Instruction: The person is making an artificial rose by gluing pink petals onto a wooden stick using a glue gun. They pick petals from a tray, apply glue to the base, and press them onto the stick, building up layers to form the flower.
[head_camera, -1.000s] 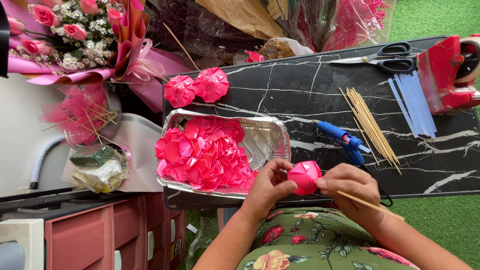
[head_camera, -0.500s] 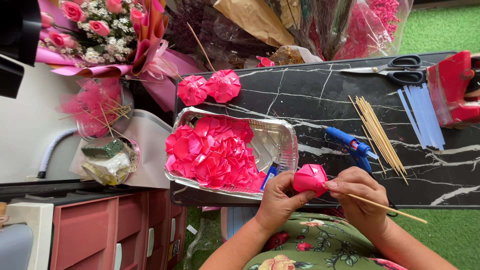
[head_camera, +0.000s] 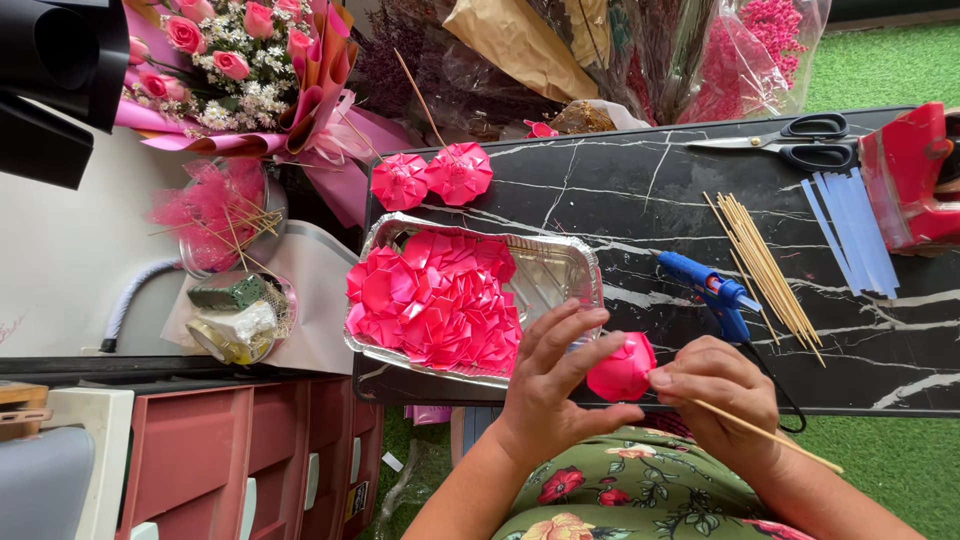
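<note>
A pink ribbon rose (head_camera: 622, 370) sits on the end of a thin wooden stick (head_camera: 770, 438), held over the near edge of the black marble table (head_camera: 640, 190). My right hand (head_camera: 718, 392) pinches the stick just behind the rose. My left hand (head_camera: 552, 382) cups the rose from the left, fingers spread, thumb under it. Left of the hands stands a foil tray (head_camera: 565, 272) filled with several pink ribbon roses (head_camera: 435, 298).
On the table lie two finished pink roses on sticks (head_camera: 432, 176), a blue glue gun (head_camera: 712, 292), a bundle of wooden sticks (head_camera: 762, 262), pale blue strips (head_camera: 848, 232), scissors (head_camera: 800, 142) and a red tool (head_camera: 915, 178). Bouquets (head_camera: 235, 60) lie behind and left.
The view has shifted slightly. My left hand has opened its fingers around the rose, and the rose with its stick has stayed between both hands at the table's near edge.
</note>
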